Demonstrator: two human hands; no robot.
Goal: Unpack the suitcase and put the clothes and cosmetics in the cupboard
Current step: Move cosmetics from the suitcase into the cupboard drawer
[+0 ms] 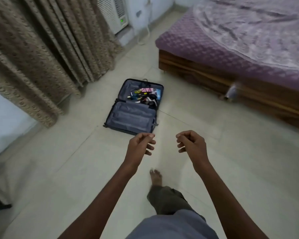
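Both hands empty, left hand (141,144) and right hand (192,143) loosely curled above the floor, suitcase (134,107) lying open ahead with loose cosmetics (145,95) in the far half; risk: small bits spilling if grabbed in bulk.

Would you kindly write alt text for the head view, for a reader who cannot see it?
An open suitcase lies flat on the tiled floor, its far half holding a jumble of small cosmetics. The person's left hand and right hand reach toward it, loosely curled and empty. Curtains hang left; a bed stands right.
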